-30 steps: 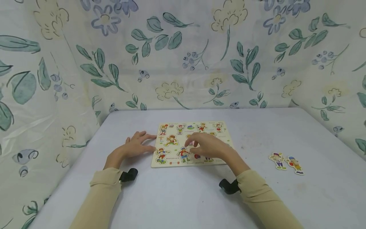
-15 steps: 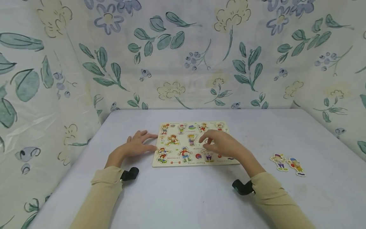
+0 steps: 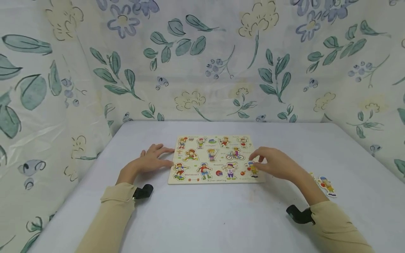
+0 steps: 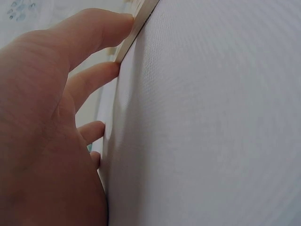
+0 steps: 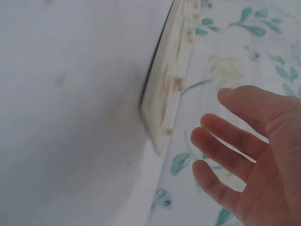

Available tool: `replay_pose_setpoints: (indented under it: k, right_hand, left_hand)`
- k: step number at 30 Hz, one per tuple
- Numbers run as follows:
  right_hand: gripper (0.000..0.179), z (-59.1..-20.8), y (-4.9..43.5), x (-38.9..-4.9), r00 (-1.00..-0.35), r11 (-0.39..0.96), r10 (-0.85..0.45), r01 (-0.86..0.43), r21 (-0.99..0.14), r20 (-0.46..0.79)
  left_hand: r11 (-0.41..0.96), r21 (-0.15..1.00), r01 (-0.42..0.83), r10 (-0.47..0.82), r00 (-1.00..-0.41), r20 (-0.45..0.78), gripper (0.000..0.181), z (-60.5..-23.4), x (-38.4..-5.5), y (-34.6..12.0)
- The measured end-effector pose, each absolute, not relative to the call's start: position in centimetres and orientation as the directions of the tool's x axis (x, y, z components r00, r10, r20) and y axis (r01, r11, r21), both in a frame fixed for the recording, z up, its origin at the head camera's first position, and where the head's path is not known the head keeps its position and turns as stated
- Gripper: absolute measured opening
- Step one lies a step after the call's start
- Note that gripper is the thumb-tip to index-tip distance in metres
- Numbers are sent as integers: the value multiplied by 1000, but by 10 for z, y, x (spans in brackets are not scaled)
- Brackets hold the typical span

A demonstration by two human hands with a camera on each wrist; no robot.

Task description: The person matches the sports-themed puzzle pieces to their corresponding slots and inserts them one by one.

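A cream wooden puzzle board with sports figures set in it lies on the table. My left hand rests at its left side. In the left wrist view the thumb and index fingertip touch the board's edge, the fingers spread. My right hand hovers by the board's right edge, overlapping the lower right figure in the head view. From the right wrist camera its fingers look loosely bent, apart from the board, holding nothing. A loose figure piece lies at the right; another beside it is mostly hidden by the right forearm.
The white table stretches around the board on all sides. A floral cloth hangs behind it and along both sides. Each wrist carries a small black camera, one at the left sleeve and one at the right.
My right hand has moved right, from over the middle of the board to its right edge, uncovering the figures there. Its forearm now covers one loose piece. The left hand stays put.
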State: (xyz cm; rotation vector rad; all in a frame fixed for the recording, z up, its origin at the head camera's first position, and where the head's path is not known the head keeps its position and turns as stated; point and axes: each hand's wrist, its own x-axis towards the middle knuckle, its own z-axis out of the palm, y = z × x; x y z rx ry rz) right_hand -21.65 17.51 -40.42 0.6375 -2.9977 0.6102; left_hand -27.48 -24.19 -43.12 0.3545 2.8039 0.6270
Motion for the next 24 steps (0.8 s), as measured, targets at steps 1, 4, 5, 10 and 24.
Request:
replay_pose_setpoints:
  k: [1, 4, 5, 10, 24]
  right_hand:
    - [23, -405, 181, -216, -923, 844, -376, -378, -380, 84]
    - [24, -406, 196, -214, -936, 856, -349, -333, -395, 33]
    - [25, -406, 200, -215, -939, 860, -344, -323, -396, 17]
    - [30, -402, 219, -216, -949, 871, -313, -277, -407, -24]
    - [35, -404, 271, -212, -959, 875, -275, -217, -432, -75]
  left_hand:
    - [878, 443, 179, 286, -940, -185, 71, -431, -275, -241]
    - [878, 445, 176, 285, -940, -189, 71, -430, -275, -241]
    - [878, 445, 176, 284, -940, -189, 71, -430, -275, -241]
    - [878, 444, 177, 285, -940, -190, 71, -431, -275, -241]
    - [871, 454, 191, 297, -938, -176, 71, -434, -276, -242]
